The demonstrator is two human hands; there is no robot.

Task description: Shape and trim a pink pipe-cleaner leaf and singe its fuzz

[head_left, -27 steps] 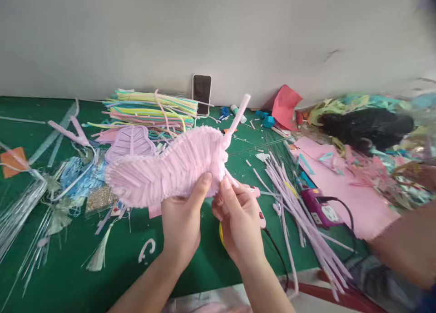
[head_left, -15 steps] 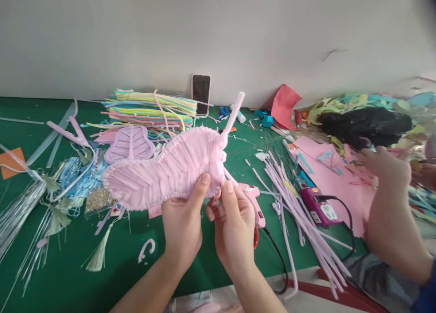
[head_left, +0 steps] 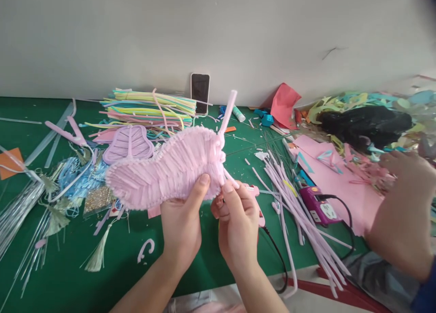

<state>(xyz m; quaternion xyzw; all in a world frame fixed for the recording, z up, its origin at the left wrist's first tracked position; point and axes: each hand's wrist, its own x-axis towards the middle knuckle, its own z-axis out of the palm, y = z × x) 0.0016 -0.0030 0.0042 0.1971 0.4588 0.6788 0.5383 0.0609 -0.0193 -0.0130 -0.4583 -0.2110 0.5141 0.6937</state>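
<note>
My left hand [head_left: 184,226] grips the lower edge of a fuzzy pink leaf-shaped piece [head_left: 163,167] made of pipe cleaners, thumb on its front. Slanted rows run along its face and a twisted rim goes round it. At its right end, my right hand [head_left: 238,222] is closed in a pinch on a pink pipe cleaner [head_left: 231,178] that sticks out past the fingers. Another pipe cleaner end [head_left: 229,111] points up from the top right corner. Partly hidden behind my right hand lies a pink glue gun [head_left: 252,191].
Loose pink pipe cleaners [head_left: 303,222] lie to the right, near a purple power device [head_left: 320,206]. A coloured pipe cleaner bundle [head_left: 146,108] and a phone [head_left: 200,92] are at the back. Tassels [head_left: 97,254] lie left. Another person's arm [head_left: 402,208] reaches in from the right.
The pink piece has tilted slightly, its upright end shifting left. My right hand has moved a little right, away from the piece's edge. The other person's hand has moved right.
</note>
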